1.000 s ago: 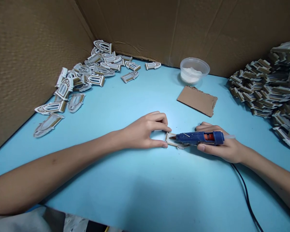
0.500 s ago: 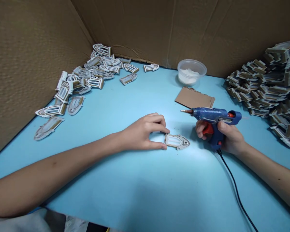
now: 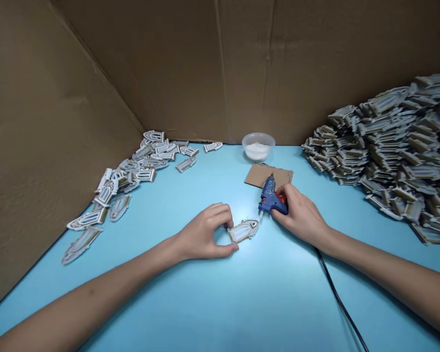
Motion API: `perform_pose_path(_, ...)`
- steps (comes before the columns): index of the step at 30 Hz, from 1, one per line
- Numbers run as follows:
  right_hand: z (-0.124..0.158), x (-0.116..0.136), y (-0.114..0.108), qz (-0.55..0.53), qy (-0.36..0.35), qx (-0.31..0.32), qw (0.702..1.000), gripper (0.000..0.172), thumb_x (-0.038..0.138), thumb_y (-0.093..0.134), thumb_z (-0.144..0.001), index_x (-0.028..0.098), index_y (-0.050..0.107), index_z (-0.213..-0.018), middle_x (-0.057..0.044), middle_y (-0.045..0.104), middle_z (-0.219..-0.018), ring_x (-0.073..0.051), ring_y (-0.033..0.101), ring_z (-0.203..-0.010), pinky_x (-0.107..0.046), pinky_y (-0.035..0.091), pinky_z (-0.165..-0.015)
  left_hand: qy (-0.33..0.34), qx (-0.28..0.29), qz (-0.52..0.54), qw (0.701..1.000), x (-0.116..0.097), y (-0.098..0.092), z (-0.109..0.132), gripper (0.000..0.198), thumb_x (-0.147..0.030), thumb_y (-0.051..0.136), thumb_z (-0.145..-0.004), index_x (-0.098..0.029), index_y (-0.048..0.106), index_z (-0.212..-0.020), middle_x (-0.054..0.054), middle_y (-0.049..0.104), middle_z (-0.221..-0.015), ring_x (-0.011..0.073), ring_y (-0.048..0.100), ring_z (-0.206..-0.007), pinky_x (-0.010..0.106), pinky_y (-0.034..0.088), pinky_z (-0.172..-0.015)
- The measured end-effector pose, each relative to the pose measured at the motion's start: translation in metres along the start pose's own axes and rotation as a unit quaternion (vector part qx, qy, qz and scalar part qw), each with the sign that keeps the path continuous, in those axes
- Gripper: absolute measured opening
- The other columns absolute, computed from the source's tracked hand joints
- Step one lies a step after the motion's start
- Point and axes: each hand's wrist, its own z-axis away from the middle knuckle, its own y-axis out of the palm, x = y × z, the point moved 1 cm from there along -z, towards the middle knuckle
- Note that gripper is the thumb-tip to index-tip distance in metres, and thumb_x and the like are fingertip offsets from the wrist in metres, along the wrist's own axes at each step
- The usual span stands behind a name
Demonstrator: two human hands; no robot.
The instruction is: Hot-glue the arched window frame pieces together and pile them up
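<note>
A small arched window-shaped piece [image 3: 244, 231], pale with brown edges, lies on the blue table. My left hand [image 3: 209, 231] grips its flat end between thumb and fingers, with the pointed end facing right. My right hand [image 3: 300, 213] is wrapped round the handle of a blue hot glue gun [image 3: 268, 196] with a red trigger. The gun's nozzle points away from me, over a piece of brown cardboard [image 3: 254, 175]; whether it touches the cardboard I cannot tell. A clear glue stick end shows at the gun's rear, close to the pointed tip of the piece.
Behind the cardboard stands a clear plastic bowl [image 3: 258, 146] of white material. Similar window pieces lie scattered at the left [image 3: 144, 174], and a tall heap of them [image 3: 385, 146] fills the right. Cardboard walls [image 3: 183, 68] enclose the back and left. A black cord [image 3: 339, 298] trails toward me.
The glue gun has swung from pointing left to pointing away from me, and now sits at the cardboard. My left hand still holds the window piece, now slightly turned. The view has tilted up.
</note>
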Motion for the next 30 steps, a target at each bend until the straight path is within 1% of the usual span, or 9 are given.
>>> perform_pose_path(5, 0.001, 0.001, 0.005, -0.058, -0.021, -0.017, 0.998, 0.033, 0.027, 0.068, -0.082, 0.023, 0.055, -0.112, -0.008, 0.063, -0.113, -0.029, 0.06, -0.1, -0.04, 0.042, -0.084, 0.005, -0.096, 0.003, 0.995, -0.002, -0.001, 0.005, 0.025, -0.028, 0.077, -0.075, -0.017, 0.057, -0.085, 0.002, 0.055, -0.082, 0.0124, 0.05, -0.073, 0.024, 0.04, -0.065)
perform_pose_path(9, -0.003, 0.0, 0.006, -0.139, -0.025, -0.074, 0.987, 0.03, 0.027, 0.073, -0.08, 0.022, 0.058, -0.105, -0.006, 0.064, -0.109, -0.024, 0.061, -0.096, -0.037, 0.046, -0.085, 0.028, -0.178, 0.032, 0.983, 0.0, -0.003, 0.002, 0.023, -0.031, 0.078, -0.077, -0.018, 0.062, -0.086, 0.003, 0.057, -0.08, 0.0145, 0.053, -0.072, 0.026, 0.044, -0.064)
perform_pose_path(12, -0.007, -0.001, 0.003, -0.204, -0.034, -0.138, 0.969, 0.012, 0.032, 0.064, -0.093, 0.021, 0.058, -0.092, -0.005, 0.063, -0.1, -0.021, 0.06, -0.092, -0.035, 0.047, -0.084, 0.016, -0.243, 0.077, 0.967, 0.0, -0.005, -0.017, 0.022, -0.035, 0.078, -0.08, -0.018, 0.065, -0.088, 0.005, 0.059, -0.084, 0.0156, 0.056, -0.076, 0.026, 0.047, -0.064)
perform_pose_path(13, -0.007, -0.002, 0.002, -0.224, -0.042, -0.155, 0.961, 0.018, 0.035, 0.058, -0.099, 0.021, 0.058, -0.087, -0.004, 0.063, -0.094, -0.02, 0.06, -0.091, -0.035, 0.047, -0.084, 0.005, -0.266, 0.094, 0.959, -0.002, -0.004, -0.027, 0.024, -0.038, 0.077, -0.081, -0.017, 0.065, -0.087, 0.005, 0.059, -0.084, 0.0152, 0.055, -0.076, 0.025, 0.047, -0.063)
perform_pose_path(16, -0.005, -0.001, 0.001, -0.277, -0.079, -0.178, 0.941, 0.041, 0.045, 0.046, -0.108, 0.02, 0.059, -0.079, -0.001, 0.061, -0.079, -0.019, 0.061, -0.085, -0.038, 0.048, -0.089, -0.014, -0.311, 0.118, 0.943, -0.01, 0.003, -0.075, 0.032, -0.046, 0.07, -0.088, -0.015, 0.062, -0.087, 0.005, 0.058, -0.085, 0.0128, 0.054, -0.073, 0.023, 0.046, -0.063)
perform_pose_path(21, -0.002, 0.0, 0.007, -0.356, -0.111, -0.196, 0.907, 0.043, 0.06, 0.054, -0.102, 0.018, 0.065, -0.098, -0.001, 0.065, -0.08, -0.019, 0.064, -0.078, -0.037, 0.052, -0.081, 0.025, -0.314, 0.084, 0.945, -0.035, 0.027, -0.193, 0.035, -0.048, 0.066, -0.09, -0.014, 0.061, -0.088, 0.002, 0.059, -0.078, 0.0104, 0.053, -0.067, 0.021, 0.045, -0.062)
perform_pose_path(25, -0.015, -0.01, 0.01, -0.431, -0.059, -0.259, 0.862, 0.049, 0.059, 0.043, -0.105, 0.021, 0.046, -0.135, 0.001, 0.064, -0.081, -0.019, 0.063, -0.071, -0.032, 0.05, -0.067, 0.077, -0.322, 0.013, 0.943, -0.067, 0.048, -0.285, 0.033, -0.046, 0.072, -0.084, -0.015, 0.06, -0.085, 0.001, 0.055, -0.078, 0.0097, 0.048, -0.067, 0.021, 0.041, -0.062)
perform_pose_path(27, -0.021, -0.016, 0.008, -0.454, -0.028, -0.289, 0.842, 0.05, 0.059, 0.04, -0.106, 0.023, 0.04, -0.14, -0.001, 0.065, -0.086, -0.019, 0.063, -0.074, -0.031, 0.049, -0.065, 0.115, -0.3, -0.027, 0.947, -0.084, 0.06, -0.32, 0.033, -0.045, 0.076, -0.08, -0.015, 0.061, -0.082, 0.001, 0.057, -0.081, 0.01, 0.048, -0.069, 0.022, 0.041, -0.065)
perform_pose_path(30, -0.024, -0.023, 0.009, -0.473, 0.001, -0.301, 0.828, 0.049, 0.061, 0.041, -0.106, 0.021, 0.049, -0.135, -0.004, 0.065, -0.093, -0.018, 0.061, -0.074, -0.031, 0.05, -0.065, 0.165, -0.255, -0.081, 0.949, -0.105, 0.077, -0.361, 0.033, -0.044, 0.079, -0.076, -0.016, 0.063, -0.083, 0.003, 0.06, -0.089, 0.0113, 0.052, -0.074, 0.023, 0.043, -0.071)
